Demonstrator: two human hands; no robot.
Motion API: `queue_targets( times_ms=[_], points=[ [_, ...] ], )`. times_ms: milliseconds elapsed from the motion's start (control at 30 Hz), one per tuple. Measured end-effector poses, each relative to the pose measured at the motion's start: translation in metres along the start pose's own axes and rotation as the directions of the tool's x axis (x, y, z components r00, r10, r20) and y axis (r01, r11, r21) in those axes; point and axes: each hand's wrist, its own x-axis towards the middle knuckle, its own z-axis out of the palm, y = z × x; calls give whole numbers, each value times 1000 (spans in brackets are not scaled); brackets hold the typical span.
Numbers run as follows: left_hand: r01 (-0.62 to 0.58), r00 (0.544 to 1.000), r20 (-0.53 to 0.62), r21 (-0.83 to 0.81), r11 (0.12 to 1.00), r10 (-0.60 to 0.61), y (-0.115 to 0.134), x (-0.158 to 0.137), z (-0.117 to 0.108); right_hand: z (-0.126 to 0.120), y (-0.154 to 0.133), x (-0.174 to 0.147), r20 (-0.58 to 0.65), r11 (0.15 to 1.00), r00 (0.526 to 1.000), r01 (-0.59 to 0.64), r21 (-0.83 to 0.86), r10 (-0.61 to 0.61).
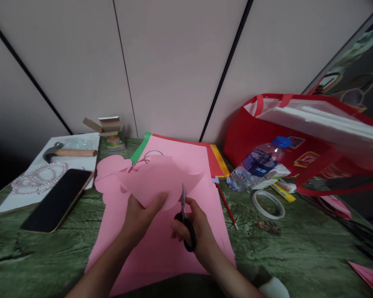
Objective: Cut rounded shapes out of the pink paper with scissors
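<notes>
My left hand (pixel 143 217) pinches a piece of pink paper (pixel 155 182), thumb on top and the other fingers hidden beneath it. In my right hand (pixel 199 225) are scissors (pixel 183 209) with black handles, their blades pointing away from me at the paper's right edge. That edge is curved near the blades, and a corner of paper sticks out to their right. Below both hands lie large pink sheets (pixel 161 252) on the table. Cut pink paper with rounded lobes (pixel 112 167) rests at the left of the stack.
Left are a phone (pixel 59 198), clear beads (pixel 40 178), a hammer (pixel 71 152) and a small open box (pixel 113 138). To the right sit a red pencil (pixel 226 207), a tape roll (pixel 268 205), a water bottle (pixel 257 163) and a red bag (pixel 251 120). A wall stands behind.
</notes>
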Motion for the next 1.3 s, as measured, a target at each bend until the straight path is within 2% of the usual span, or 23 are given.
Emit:
queue_targets(
  times_ms=[267,500,833,1067,1300],
  points=[
    [-6,1000,-13,21,1000,6,1,1,0,0,1,0,8,1000,1000,14,-14,-14],
    [-49,999,-26,-33,998,48,0,3,1,-1,6,-1,48,999,998,36,-13,-35],
    [42,998,-42,68,997,-39,1,-5,4,-1,17,1,60,997,996,60,44,-63],
    [63,993,91,93,994,-72,6,-9,5,-4,13,5,88,977,986,124,173,-140],
    [74,991,104,81,994,-82,7,-11,7,-6,12,3,105,962,977,159,223,-186]
  ],
)
